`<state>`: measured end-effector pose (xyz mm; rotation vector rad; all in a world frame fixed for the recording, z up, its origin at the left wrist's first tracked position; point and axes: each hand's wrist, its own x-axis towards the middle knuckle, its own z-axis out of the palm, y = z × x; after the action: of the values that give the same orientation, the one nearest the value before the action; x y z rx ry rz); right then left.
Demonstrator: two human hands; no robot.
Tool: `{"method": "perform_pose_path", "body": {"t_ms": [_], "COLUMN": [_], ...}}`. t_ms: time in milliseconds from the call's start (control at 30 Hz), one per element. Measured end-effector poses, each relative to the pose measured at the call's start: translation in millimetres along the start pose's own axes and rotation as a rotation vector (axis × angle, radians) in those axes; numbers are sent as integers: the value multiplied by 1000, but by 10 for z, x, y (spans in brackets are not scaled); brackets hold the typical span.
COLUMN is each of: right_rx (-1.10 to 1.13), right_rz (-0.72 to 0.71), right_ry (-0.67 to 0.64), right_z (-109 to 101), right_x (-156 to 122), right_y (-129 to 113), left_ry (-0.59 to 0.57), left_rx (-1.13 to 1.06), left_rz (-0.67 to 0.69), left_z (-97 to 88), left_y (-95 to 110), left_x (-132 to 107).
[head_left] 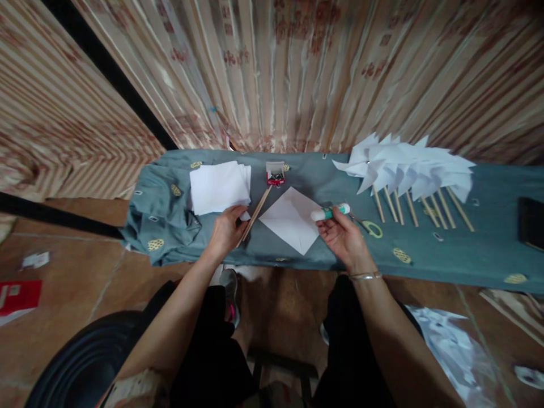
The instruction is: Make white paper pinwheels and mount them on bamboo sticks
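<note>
glue stick [330,212] pinched in the right hand [346,235], white sheet [291,221] by the desk's [467,249] near edge
thumb and fingers hold it beside the sheet, perhaps keeping it handy; the left hand [228,229] curls near wooden sticks [256,215], grip unclear

Curtain [297,73]: dimly lit, folds stretched and smeared toward the corners
Paper stack [219,187]: brightest area, surface detail washed out
Floor [280,306]: dark shadow beneath the bench [446,258]
Trousers [204,351]: near black, folds barely readable
</note>
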<state>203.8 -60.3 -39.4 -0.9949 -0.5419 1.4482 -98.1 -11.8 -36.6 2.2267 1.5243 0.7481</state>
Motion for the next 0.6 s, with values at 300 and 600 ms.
{"method": "perform_pose_path", "body": {"t_ms": [300, 600], "right_rx": [106, -164], "right_rz": [50, -172], "right_ry": [42, 145], "right_z": [103, 242], "right_x": [-2, 130], "right_y": [21, -17], "left_ry": [135, -169], "left_rx": [40, 33], "left_rz": [223, 373], "left_z": [114, 532], "left_y": [215, 792], "left_x": [-11, -82]}}
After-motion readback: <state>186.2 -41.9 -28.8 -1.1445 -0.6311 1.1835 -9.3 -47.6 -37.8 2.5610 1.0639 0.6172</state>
